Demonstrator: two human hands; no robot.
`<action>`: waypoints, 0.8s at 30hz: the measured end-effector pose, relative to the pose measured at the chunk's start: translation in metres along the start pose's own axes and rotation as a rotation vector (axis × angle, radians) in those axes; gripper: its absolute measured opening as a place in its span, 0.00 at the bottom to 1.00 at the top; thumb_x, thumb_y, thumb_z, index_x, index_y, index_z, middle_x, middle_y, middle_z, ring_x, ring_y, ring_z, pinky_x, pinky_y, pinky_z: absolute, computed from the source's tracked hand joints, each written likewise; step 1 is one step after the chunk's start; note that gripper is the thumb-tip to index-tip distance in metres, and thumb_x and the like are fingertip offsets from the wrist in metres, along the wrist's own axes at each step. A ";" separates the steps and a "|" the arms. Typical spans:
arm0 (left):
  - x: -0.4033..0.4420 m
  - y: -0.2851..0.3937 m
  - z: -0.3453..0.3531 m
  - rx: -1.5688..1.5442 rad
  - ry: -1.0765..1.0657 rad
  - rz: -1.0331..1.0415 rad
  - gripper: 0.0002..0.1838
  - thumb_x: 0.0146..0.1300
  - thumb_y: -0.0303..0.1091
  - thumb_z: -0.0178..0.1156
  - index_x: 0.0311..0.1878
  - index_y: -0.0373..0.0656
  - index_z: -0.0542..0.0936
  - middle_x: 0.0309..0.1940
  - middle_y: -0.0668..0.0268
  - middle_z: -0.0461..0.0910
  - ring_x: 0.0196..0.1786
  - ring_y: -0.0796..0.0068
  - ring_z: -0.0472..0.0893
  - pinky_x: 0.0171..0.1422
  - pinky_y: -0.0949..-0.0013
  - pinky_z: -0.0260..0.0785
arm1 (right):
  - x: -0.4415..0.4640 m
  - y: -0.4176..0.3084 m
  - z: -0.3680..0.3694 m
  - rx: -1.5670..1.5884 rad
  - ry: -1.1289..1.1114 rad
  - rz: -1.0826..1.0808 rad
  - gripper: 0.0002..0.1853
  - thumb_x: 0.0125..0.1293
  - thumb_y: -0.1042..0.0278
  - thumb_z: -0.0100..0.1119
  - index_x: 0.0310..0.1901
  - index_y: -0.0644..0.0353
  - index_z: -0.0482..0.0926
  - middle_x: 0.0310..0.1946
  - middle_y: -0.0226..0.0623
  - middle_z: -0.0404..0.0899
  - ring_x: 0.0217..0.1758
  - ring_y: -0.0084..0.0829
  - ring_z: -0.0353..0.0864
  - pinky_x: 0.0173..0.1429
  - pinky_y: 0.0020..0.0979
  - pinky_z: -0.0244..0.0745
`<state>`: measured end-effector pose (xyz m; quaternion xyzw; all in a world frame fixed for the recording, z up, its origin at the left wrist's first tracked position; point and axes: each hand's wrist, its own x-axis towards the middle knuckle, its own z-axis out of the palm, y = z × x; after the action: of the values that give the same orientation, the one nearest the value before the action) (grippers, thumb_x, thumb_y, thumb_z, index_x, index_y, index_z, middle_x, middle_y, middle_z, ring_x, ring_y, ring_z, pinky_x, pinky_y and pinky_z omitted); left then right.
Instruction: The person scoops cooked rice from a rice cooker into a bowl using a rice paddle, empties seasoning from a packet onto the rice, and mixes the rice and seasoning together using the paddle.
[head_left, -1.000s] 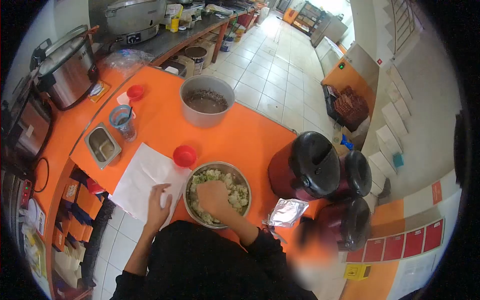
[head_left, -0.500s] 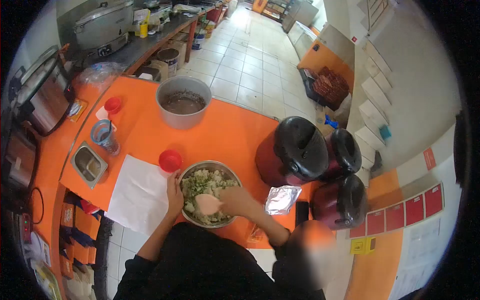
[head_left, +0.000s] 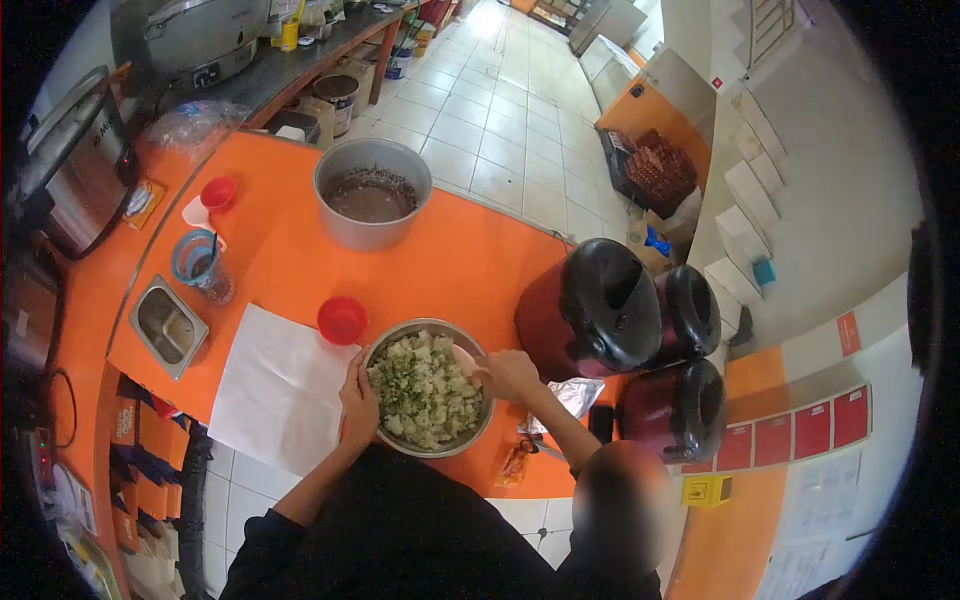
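Observation:
A metal bowl (head_left: 488, 418) on the orange table is filled with white rice (head_left: 436, 413) and chopped green herbs (head_left: 400, 388). My left hand (head_left: 360, 400) grips the bowl's left rim, thumb near the top edge. In my right hand (head_left: 510, 377), closed at the bowl's right side, is a pale pink rice paddle (head_left: 466, 362). Its blade dips into the rice along the inner right wall, partly hidden. Just beyond my left hand stands a small red bowl (head_left: 342, 320), beside a white sheet of paper (head_left: 275, 390).
A large grey pot (head_left: 372, 225) stands farther back. Left are a metal container (head_left: 170, 325), a blue-rimmed cup (head_left: 203, 265) and another red bowl (head_left: 218, 194). Several dark red rice cookers (head_left: 590, 305) crowd the right, near crumpled foil (head_left: 568, 398) and scissors (head_left: 535, 443).
My right hand has moved from over the bowl's middle to its right rim, taking the paddle along. More rice and herbs show. My left hand stays at the rim.

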<state>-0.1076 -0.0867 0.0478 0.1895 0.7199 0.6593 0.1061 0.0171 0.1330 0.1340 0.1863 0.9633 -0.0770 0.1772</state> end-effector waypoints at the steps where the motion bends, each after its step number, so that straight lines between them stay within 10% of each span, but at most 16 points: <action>1: 0.000 -0.006 0.000 0.021 -0.002 0.003 0.16 0.73 0.31 0.39 0.56 0.35 0.71 0.51 0.53 0.76 0.54 0.64 0.75 0.59 0.68 0.64 | 0.007 0.002 -0.004 -0.013 -0.004 -0.046 0.13 0.56 0.55 0.55 0.39 0.52 0.81 0.25 0.45 0.80 0.31 0.47 0.81 0.36 0.45 0.75; 14: 0.002 0.012 -0.001 0.004 0.015 -0.054 0.16 0.71 0.28 0.41 0.57 0.34 0.71 0.53 0.51 0.75 0.58 0.61 0.73 0.63 0.66 0.61 | 0.021 -0.055 -0.018 -0.402 -0.052 -0.491 0.08 0.56 0.70 0.55 0.32 0.67 0.76 0.19 0.45 0.77 0.27 0.40 0.82 0.28 0.36 0.76; 21: 0.001 -0.010 0.004 0.000 0.081 -0.054 0.16 0.71 0.28 0.42 0.57 0.31 0.70 0.55 0.52 0.74 0.59 0.62 0.72 0.64 0.66 0.61 | -0.091 -0.121 0.049 -0.246 0.336 -0.170 0.14 0.55 0.71 0.54 0.37 0.78 0.73 0.26 0.46 0.74 0.28 0.36 0.80 0.29 0.31 0.79; 24: 0.001 -0.010 0.003 -0.004 0.080 -0.055 0.16 0.72 0.29 0.42 0.57 0.31 0.70 0.55 0.52 0.74 0.59 0.62 0.72 0.64 0.67 0.60 | -0.109 -0.141 0.062 -0.178 0.160 0.044 0.13 0.58 0.69 0.52 0.36 0.74 0.74 0.28 0.47 0.75 0.31 0.36 0.80 0.32 0.31 0.79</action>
<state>-0.1083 -0.0838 0.0376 0.1429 0.7271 0.6646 0.0960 0.0761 -0.0460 0.1285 0.1965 0.9731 0.0277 0.1170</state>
